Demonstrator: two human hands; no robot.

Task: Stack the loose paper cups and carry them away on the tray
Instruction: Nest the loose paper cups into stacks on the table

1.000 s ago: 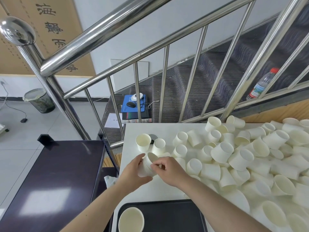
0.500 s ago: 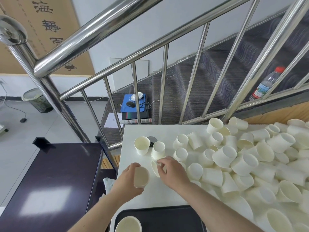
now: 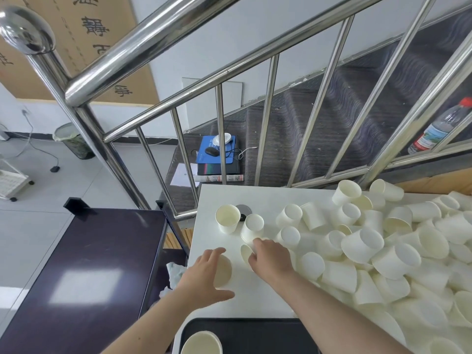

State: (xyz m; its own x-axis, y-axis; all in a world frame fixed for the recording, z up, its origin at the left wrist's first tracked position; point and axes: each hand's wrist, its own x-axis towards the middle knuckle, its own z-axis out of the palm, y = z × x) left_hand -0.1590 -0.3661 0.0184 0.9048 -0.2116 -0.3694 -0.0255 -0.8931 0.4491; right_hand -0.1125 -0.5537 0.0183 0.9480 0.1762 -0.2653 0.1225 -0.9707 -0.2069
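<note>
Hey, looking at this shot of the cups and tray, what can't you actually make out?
Head view only:
- Black tray: cut off by the bottom edge.
- Cup on the tray: lower part cut off, so whether it is a stack is unclear.
- Cup under the right hand: mostly covered by fingers.
- Left hand: hides most of its cup.
- Cup pile: runs off the right edge.

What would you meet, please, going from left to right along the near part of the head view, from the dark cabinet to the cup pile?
Dark cabinet → left hand → cup it holds → right hand → cup pile.
</note>
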